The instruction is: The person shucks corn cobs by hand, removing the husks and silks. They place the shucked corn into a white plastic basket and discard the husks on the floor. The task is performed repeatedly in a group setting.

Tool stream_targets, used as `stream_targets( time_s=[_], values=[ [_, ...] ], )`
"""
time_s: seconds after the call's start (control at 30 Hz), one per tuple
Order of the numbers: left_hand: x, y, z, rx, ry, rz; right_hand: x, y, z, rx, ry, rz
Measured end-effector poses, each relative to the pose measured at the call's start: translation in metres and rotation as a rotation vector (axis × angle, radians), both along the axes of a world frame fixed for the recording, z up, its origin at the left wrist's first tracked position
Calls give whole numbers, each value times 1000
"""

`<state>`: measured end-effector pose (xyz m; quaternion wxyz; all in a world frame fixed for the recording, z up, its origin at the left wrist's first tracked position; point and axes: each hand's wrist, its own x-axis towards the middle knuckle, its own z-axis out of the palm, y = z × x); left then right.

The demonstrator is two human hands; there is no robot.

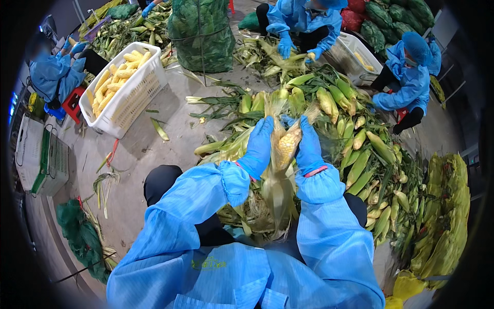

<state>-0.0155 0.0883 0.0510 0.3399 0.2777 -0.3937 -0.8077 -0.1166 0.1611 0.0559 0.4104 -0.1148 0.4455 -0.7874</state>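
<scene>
Between my two hands is a partly husked ear of corn (287, 147), its yellow kernels bare on the side facing me. Pale husk leaves (278, 193) hang from its lower end towards my lap. My left hand (257, 148), in a blue glove, grips the husk and silk at the ear's left. On the other side, my gloved right hand (309, 145) holds the ear's upper end, with husk and silk sticking out above the fingers. Both sets of fingertips are partly hidden. Loose husks (235, 148) lie beneath and left of the hands.
Unhusked corn ears (359, 168) are heaped ahead and right. At left stands a white crate (133, 102) of husked corn (115, 83); a full green mesh sack (202, 38) stands beyond. Co-workers (409, 77) sit around the heap. Yellow sacks (444, 216) lie right.
</scene>
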Motion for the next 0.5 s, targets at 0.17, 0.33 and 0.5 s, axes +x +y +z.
stream_targets(
  time_s=[0.17,0.33,0.5],
  values=[
    [0,0,-6,-186,-88,-115,6,-1,-6,-99,33,-65],
    [-6,2,-9,-176,-81,-147,22,1,-5,-24,156,-170],
    [1,-15,4,449,321,-363,-3,8,-8,-187,-262,-170]
  ],
)
